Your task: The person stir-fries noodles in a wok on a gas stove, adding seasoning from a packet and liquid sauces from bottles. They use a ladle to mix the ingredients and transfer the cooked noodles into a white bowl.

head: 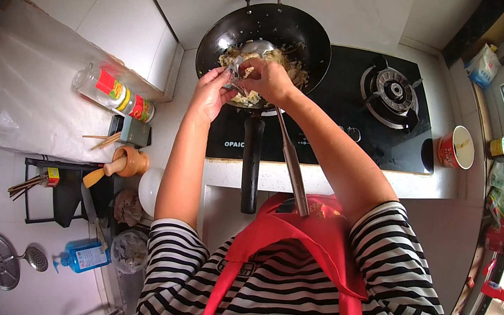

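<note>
Both my hands are raised over the near part of a black wok (309,35) on the gas hob. Between them they hold a small clear plastic packet (235,69). My left hand (215,92) grips its left side, and my right hand (267,80) has thumb and fingers at its upper right. Chopped, pale cooked food (295,74) lies in the wok beneath. A metal spatula (291,160) rests with its head in the food and its handle pointing back towards the red apron (270,230). What the packet contains cannot be made out.
A second burner (395,90) is on the right of the hob, with a red paper cup (451,149) beside it. The wok's black handle (250,167) juts over the counter edge. Glass bottles (114,92), a wooden mortar (135,163) and a blue pump bottle (85,257) stand at left.
</note>
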`<state>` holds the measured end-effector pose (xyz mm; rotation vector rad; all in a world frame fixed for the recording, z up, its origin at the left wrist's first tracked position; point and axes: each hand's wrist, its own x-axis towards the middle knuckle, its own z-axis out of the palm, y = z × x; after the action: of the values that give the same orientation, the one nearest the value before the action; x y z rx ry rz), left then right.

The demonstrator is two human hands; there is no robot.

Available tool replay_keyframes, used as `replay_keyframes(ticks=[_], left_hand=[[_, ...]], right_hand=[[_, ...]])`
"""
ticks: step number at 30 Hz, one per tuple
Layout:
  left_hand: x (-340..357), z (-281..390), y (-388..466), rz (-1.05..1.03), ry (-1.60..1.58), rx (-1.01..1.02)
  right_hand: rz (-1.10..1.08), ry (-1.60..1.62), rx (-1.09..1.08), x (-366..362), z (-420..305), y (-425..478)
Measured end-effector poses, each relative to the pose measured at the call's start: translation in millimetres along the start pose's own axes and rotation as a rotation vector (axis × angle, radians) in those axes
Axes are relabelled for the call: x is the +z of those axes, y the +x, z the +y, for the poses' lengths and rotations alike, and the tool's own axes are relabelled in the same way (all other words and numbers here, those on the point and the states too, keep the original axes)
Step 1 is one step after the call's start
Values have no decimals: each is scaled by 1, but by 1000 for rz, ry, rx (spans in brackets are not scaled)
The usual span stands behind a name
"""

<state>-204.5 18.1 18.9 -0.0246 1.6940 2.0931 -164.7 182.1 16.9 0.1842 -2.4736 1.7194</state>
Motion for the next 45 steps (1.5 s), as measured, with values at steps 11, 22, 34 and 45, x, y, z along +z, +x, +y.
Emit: replay_keyframes(ticks=[11,22,34,45], left_hand=[[4,7,-1,-69,-51,69],[-1,7,0,-66,-13,98],[-7,6,-2,-65,-22,97],[-5,5,0,-61,-12,106]], right_hand=[[-65,320,-18,2,7,9],[-106,181,-19,2,4,12],[-72,137,-47,7,3,10],[-87,147,-34,4,3,11]])
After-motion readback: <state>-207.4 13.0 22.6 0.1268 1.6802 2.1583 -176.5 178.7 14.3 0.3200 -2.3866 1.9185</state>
